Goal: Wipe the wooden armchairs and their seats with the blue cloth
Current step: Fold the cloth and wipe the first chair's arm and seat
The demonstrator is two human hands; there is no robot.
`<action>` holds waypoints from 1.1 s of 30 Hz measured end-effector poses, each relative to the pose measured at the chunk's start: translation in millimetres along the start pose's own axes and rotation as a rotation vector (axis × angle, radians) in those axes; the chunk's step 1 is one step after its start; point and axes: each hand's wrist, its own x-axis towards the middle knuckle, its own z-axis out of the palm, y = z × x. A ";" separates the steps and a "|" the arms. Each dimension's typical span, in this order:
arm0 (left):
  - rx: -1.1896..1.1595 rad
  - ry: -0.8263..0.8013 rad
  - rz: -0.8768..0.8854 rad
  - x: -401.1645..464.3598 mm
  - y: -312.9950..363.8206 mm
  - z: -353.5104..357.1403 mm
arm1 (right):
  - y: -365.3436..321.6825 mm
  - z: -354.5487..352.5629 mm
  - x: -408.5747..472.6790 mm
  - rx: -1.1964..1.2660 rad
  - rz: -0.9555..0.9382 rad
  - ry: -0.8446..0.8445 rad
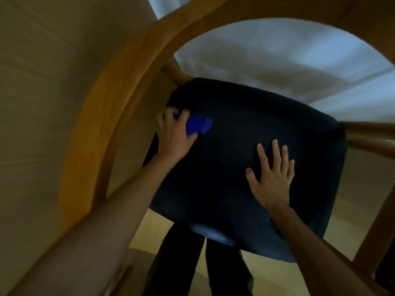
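One wooden armchair fills the view from above; its curved, smooth, honey-coloured back rail arcs round the left and top, and two round wooden rails run off at the right edge; between the rail and the seat at the left a narrow gap shows the pale floor. One dark navy seat cushion, matte and rounded at the corners, sits inside the frame; a white draped sheet lies beyond its far edge. The left hand, blurred, curls its fingers round one bright blue cloth bunched at the seat's left rear edge, touching the cushion; the right hand lies flat with fingers spread and straight on the seat's right middle, holding nothing. Two dark trouser legs stand below the seat's near edge.
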 end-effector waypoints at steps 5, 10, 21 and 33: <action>-0.036 -0.043 0.014 21.0 -5.9 -7.5 | 3.6 -0.2 -1.2 -0.010 -0.014 -0.001; -0.063 -0.125 -0.090 -127.0 -50.4 5.4 | 1.8 -7.1 0.2 0.000 -0.015 -0.037; 0.006 -0.338 0.272 -186.1 97.6 55.4 | 10.8 -40.3 7.7 0.410 0.047 -0.071; -0.023 -0.477 0.177 -73.2 80.1 8.3 | 14.6 -32.3 -34.9 0.099 -0.076 0.024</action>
